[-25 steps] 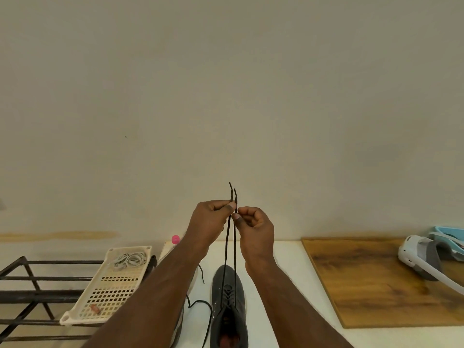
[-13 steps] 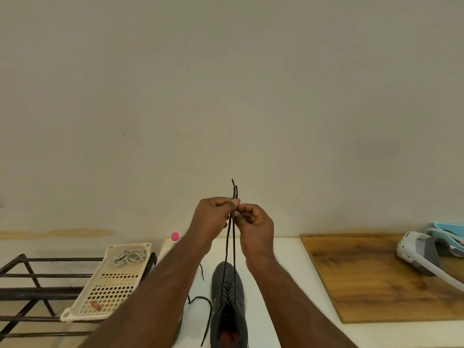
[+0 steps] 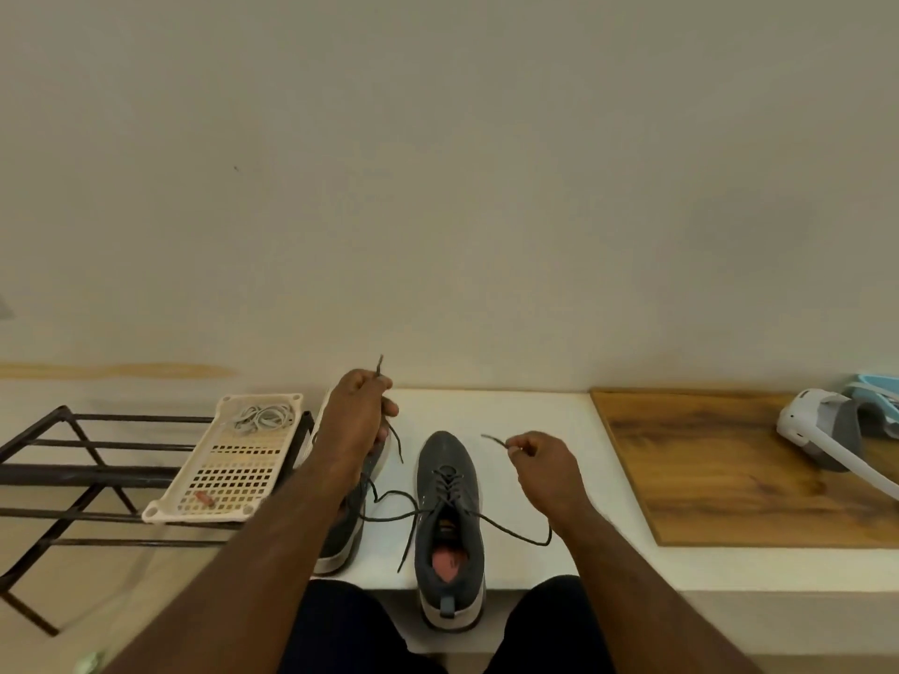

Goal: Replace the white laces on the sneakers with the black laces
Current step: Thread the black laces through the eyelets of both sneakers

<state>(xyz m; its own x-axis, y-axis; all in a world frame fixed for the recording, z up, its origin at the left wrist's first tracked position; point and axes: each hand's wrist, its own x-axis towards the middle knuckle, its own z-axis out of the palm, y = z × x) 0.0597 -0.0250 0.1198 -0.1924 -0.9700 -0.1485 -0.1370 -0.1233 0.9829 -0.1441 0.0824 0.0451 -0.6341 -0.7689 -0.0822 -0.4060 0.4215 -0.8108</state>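
A grey sneaker (image 3: pixel 450 484) stands on the white table (image 3: pixel 530 420), toe pointing away, with a black lace (image 3: pixel 506 525) threaded through its eyelets. My left hand (image 3: pixel 357 415) pinches one lace end, its tip sticking up above the fingers. My right hand (image 3: pixel 547 467) pinches the other end to the right of the shoe. Both halves of the lace hang slack across the table. A second sneaker (image 3: pixel 343 532) lies left of the first, mostly hidden under my left forearm. White laces (image 3: pixel 262 414) lie bundled in a cream perforated tray (image 3: pixel 228 479).
The tray sits on a black metal rack (image 3: pixel 73 469) at the left. A wooden board (image 3: pixel 720 469) covers the table's right part, with a white and grey headset (image 3: pixel 827 430) and a light blue object (image 3: pixel 875 389) on it. A plain wall rises behind.
My hands were together, holding both lace ends up side by side above the shoe. They have dropped and spread apart, left and right, and the lace went slack. The view tilted downward.
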